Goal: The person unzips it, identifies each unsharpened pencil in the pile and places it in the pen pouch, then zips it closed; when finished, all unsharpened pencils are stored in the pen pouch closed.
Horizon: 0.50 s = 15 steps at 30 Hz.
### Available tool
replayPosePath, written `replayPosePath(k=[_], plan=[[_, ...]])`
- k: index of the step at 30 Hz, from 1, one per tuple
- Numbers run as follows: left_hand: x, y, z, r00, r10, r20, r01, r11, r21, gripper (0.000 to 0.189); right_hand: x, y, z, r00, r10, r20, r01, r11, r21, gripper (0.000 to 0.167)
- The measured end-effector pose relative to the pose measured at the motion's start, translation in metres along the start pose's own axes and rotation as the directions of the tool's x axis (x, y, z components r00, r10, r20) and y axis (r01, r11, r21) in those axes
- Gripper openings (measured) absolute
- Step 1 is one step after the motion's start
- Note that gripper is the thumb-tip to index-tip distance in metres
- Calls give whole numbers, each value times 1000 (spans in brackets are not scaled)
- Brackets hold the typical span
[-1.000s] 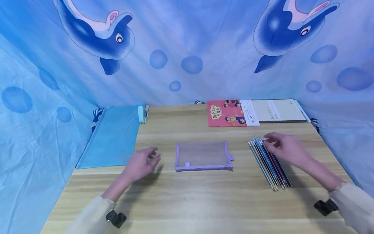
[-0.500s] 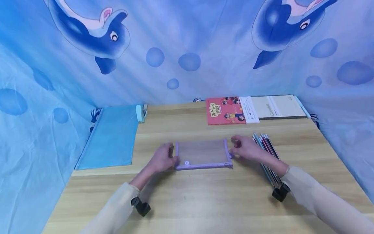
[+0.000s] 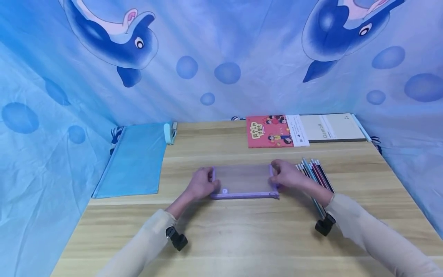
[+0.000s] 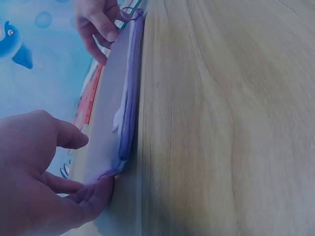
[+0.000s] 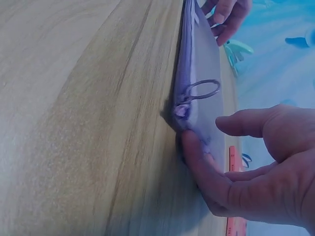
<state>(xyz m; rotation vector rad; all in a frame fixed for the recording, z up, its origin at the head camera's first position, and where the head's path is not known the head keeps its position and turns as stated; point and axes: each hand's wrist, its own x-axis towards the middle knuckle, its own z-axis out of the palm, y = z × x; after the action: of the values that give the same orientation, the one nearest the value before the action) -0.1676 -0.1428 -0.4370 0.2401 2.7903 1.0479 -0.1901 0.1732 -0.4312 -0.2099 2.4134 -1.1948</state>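
pouch (image 3: 243, 181): clear with purple trim, flat on table (image 3: 242, 238), mid-centre, long axis running left-right
left hand (image 3: 200, 185): pinches pouch's left short end, thumb on top, fingers curled at the edge
right hand (image 3: 285, 176): pinches right short end by the zip ring (image 5: 202, 89)
relation: pouch lies between both hands, each equally near
pencils (image 3: 316, 175): just right of right hand
blue folder (image 3: 135, 159): far left
books (image 3: 301, 130): far right

Bare table (image 3: 242, 231) nearside of the mesh pouch (image 3: 243, 181), open strip behind it, coloured pencils (image 3: 316, 173) close on its right, blue folder (image 3: 135, 159) well left, books (image 3: 301, 130) beyond
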Motion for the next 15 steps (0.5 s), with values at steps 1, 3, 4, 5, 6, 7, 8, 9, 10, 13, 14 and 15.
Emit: replayPosePath(k=[1, 3, 4, 5, 6, 7, 8, 9, 10, 13, 14, 15], plan=[[0, -1, 1, 1000, -5, -6, 5, 1000, -3, 19, 0, 1, 0, 1000, 0, 9, 0, 1000, 19, 73], [0, -2, 2, 1000, -8, -25, 8, 1000, -8, 19, 1, 2, -1, 1000, 9, 24, -10, 998, 67, 72], [0, -2, 2, 999, -7, -34, 7, 1000, -7, 19, 1, 3, -2, 999, 7, 31, -10, 996, 92, 72], [0, -2, 2, 999, -10, -39, 10, 1000, -10, 18, 1, 4, -3, 999, 11, 37, -15, 993, 120, 71], [0, -1, 2, 999, -15, -44, 14, 1000, -15, 17, 1, 4, -4, 999, 13, 41, -19, 989, 145, 71], [-1, -1, 3, 999, -20, -46, 19, 1000, -19, 18, 2, 5, -5, 999, 18, 47, -26, 985, 168, 70], [-1, 0, 3, 998, -28, -49, 27, 999, -24, 21, 2, 6, -6, 998, 26, 54, -36, 980, 194, 71], [-2, 0, 3, 998, -36, -51, 35, 999, -29, 28, 3, 7, -6, 998, 32, 63, -44, 976, 213, 71], [-3, 1, 4, 998, -46, -53, 45, 998, -35, 37, 3, 8, -7, 997, 30, 73, -46, 972, 229, 71], [-5, 2, 7, 996, -53, -69, 49, 997, -57, 58, 5, 11, -8, 993, 59, 98, -85, 955, 283, 70], [-5, 2, 8, 996, -48, -78, 43, 997, -63, 60, 6, 12, -8, 992, 65, 106, -94, 950, 296, 69], [-6, 1, 9, 995, -35, -89, 29, 997, -67, 58, 6, 13, -8, 991, 69, 112, -101, 947, 305, 69]])
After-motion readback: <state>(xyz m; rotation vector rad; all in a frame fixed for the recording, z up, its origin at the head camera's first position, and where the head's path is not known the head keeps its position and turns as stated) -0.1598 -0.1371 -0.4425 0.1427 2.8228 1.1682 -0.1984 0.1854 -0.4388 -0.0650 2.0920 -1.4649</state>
